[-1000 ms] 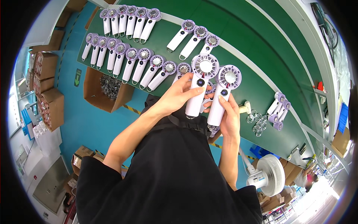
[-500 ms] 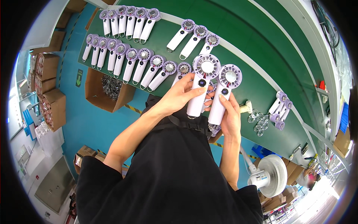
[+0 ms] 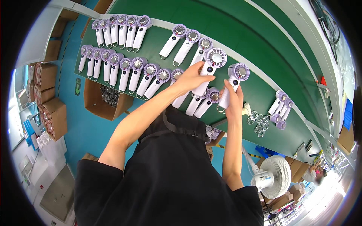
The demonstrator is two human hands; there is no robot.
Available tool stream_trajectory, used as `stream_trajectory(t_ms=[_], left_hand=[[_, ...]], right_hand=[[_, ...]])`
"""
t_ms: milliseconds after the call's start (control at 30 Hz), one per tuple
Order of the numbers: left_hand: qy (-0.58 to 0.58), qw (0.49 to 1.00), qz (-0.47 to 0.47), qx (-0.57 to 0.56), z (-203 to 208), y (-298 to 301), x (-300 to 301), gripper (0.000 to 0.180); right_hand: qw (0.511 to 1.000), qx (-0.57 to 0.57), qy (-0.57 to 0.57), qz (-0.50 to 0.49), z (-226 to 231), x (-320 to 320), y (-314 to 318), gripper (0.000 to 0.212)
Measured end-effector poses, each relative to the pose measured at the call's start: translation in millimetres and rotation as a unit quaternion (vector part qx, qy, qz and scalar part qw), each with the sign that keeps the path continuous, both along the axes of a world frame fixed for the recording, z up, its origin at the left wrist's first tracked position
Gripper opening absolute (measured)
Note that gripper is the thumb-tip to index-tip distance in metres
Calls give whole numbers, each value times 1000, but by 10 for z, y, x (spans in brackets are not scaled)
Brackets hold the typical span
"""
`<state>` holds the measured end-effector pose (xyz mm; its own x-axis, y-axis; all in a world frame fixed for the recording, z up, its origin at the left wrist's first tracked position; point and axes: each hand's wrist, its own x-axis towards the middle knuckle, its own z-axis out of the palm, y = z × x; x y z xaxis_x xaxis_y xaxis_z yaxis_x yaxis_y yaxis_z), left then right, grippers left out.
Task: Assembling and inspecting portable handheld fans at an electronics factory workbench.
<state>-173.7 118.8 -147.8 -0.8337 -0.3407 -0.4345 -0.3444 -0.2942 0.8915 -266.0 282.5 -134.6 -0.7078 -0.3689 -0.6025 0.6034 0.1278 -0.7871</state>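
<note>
My left hand (image 3: 194,78) is closed around the white handle of a handheld fan (image 3: 216,57) with a lilac round head, held above the green bench (image 3: 162,41). In my right hand (image 3: 234,98) is a second handheld fan (image 3: 240,71) of the same kind, tilted with its head up to the right and a metal loop at its lower end. Both show a small dark display on the handle. Beneath and between my hands lie more handheld fans (image 3: 211,98), partly covered by the left hand's fan.
Two rows of handheld fans (image 3: 125,64) line the bench at left. Clear rings (image 3: 260,122) lie right of my right hand, beside a cream-coloured piece (image 3: 247,108); another fan group (image 3: 281,107) sits farther right. A cardboard box (image 3: 90,98) and a pedestal fan (image 3: 277,177) stand below the bench.
My hands have moved apart, separating the two held fans. Both fans have tilted further over to the right. More fans on the bench have come into view between my hands.
</note>
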Motion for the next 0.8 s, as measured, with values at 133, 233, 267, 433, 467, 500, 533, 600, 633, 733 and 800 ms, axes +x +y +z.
stream_trajectory(t_ms=[133,233,267,433,467,500,533,600,633,733,800], left_hand=[[-88,991,-21,-101,-486,-6,-511,40],[-129,985,-5,-114,-783,0,-770,45],[-128,986,12,-105,-911,22,-837,46],[-179,979,31,-95,-1181,71,-949,58],[-184,977,40,-101,-1188,89,-956,58],[-190,975,46,-107,-1206,115,-961,59],[-173,975,71,-116,-1238,126,-957,59],[-180,968,58,-164,-1300,144,-1013,59],[-166,958,76,-222,-1321,159,-1008,60],[-165,942,43,-288,-1412,120,-1010,60],[-134,937,37,-321,-1369,154,-984,50]], right_hand=[[993,80,85,-19,-532,-261,-129,37],[990,89,104,-32,-878,-406,-195,48],[989,91,112,-43,-939,-432,-221,47],[935,221,276,-20,-1821,-537,-199,44],[917,249,312,-17,-1856,-544,-226,45],[909,280,309,-4,-1788,-555,-255,47],[910,280,305,-5,-1646,-540,-346,49],[894,309,326,5,-1614,-566,-387,54],[895,313,315,25,-1602,-579,-408,54],[892,323,314,36,-1540,-592,-470,54],[875,320,354,77,-1632,-590,-412,51]])
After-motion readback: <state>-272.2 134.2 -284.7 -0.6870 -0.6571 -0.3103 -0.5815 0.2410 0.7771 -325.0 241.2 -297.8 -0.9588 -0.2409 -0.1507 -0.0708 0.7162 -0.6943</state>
